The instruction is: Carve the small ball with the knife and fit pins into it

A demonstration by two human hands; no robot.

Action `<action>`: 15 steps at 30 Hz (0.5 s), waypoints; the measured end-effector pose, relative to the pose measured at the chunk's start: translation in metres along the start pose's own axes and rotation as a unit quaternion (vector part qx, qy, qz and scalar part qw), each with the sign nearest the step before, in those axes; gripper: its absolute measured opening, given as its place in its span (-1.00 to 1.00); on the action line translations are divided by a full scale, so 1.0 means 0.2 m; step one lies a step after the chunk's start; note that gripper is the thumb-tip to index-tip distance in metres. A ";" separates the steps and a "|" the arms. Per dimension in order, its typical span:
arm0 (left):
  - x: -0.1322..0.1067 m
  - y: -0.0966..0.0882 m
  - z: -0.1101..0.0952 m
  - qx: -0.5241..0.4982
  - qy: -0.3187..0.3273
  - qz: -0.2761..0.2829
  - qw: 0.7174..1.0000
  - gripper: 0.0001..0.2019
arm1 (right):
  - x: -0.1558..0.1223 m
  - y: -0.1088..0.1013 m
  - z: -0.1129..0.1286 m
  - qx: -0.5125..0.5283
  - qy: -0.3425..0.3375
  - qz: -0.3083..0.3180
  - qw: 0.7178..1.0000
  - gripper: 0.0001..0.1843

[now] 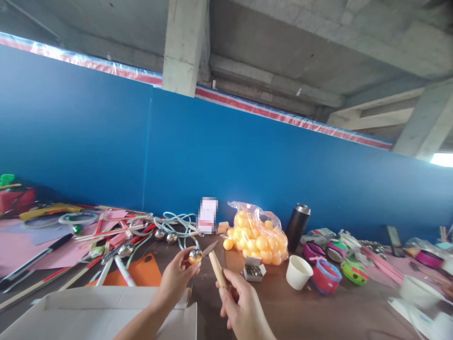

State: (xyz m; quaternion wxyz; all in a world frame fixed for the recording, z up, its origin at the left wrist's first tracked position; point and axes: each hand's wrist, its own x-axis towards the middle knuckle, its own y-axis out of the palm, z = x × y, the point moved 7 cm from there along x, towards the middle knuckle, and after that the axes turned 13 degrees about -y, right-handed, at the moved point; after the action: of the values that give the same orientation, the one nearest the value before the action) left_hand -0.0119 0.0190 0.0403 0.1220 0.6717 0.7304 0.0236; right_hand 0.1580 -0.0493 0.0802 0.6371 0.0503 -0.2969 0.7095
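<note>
My left hand [175, 278] is closed on a small orange ball with a silvery top [194, 256], held up above the brown table [300, 311]. My right hand [239, 304] grips the pale wooden handle of a small knife [215, 264]. Its dark blade points up and left, with the tip almost touching the ball. A clear plastic bag full of orange balls [256, 236] lies just behind my hands.
A white paper cup [298, 272] and a small box of metal bits [254, 269] sit right of the knife. A dark flask [297, 226], colourful tape rolls [325, 276], sticks, cords and pink paper [21, 248] crowd the table. White cardboard [88, 311] lies at front left. A blue wall [212, 160] stands behind.
</note>
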 end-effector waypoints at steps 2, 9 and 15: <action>0.00 0.00 0.00 0.005 -0.002 -0.001 1.000 -0.47 | 0.00 0.00 -0.02 0.008 -0.002 -0.001 1.000 -0.62; 0.02 0.00 0.02 0.036 0.007 0.009 0.999 -0.46 | 0.00 0.01 -0.04 0.017 0.014 0.002 1.000 -0.59; 0.01 -0.01 0.02 0.026 0.007 -0.001 1.000 -0.48 | 0.01 -0.01 -0.05 0.042 0.008 -0.010 0.999 -0.57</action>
State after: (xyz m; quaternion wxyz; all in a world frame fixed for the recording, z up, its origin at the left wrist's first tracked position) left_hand -0.0129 0.0209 0.0350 0.0999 0.6735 0.7324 0.0093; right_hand 0.1618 -0.0436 0.0730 0.6438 0.0739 -0.2613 0.7154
